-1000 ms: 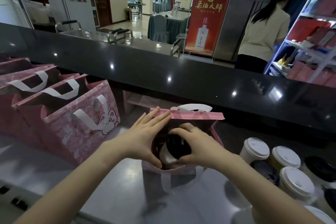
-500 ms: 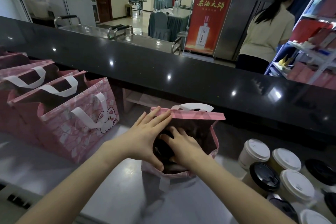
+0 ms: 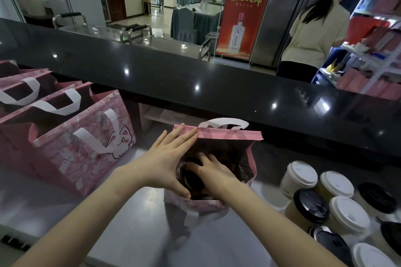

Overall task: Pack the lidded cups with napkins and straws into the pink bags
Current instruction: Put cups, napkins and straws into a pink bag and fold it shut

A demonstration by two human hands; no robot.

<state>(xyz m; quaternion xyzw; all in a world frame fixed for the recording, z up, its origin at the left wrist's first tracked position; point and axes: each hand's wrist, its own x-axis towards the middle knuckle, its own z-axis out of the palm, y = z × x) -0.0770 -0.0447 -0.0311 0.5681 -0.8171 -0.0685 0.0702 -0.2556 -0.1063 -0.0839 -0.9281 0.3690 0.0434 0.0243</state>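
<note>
A black-lidded cup (image 3: pixel 192 178) sat low inside an open pink bag (image 3: pixel 234 136) at the centre of a grey work surface (image 3: pixel 130 223). A person's right hand (image 3: pixel 213 172) reached down into the bag with its fingers curled over the cup's lid. The left hand (image 3: pixel 169 158) lay flat against the bag's left side, fingers straight and together along the folded rim, the thumb at the near edge of the mouth. One white handle (image 3: pixel 223 122) stood up behind the far rim. Just to the right of the bag, a cluster of lidded cups (image 3: pixel 301 174), some with white lids and some with black, waited on the surface. To the left stood a row of pink bags (image 3: pixel 82 136), the nearest printed with a white cat. A polished black counter (image 3: pixel 195 76) ran behind them. Beyond it were a red banner (image 3: pixel 240 11) and a person in a pale shirt (image 3: pixel 314 24) facing a set of shelves (image 3: pixel 379 39).
</note>
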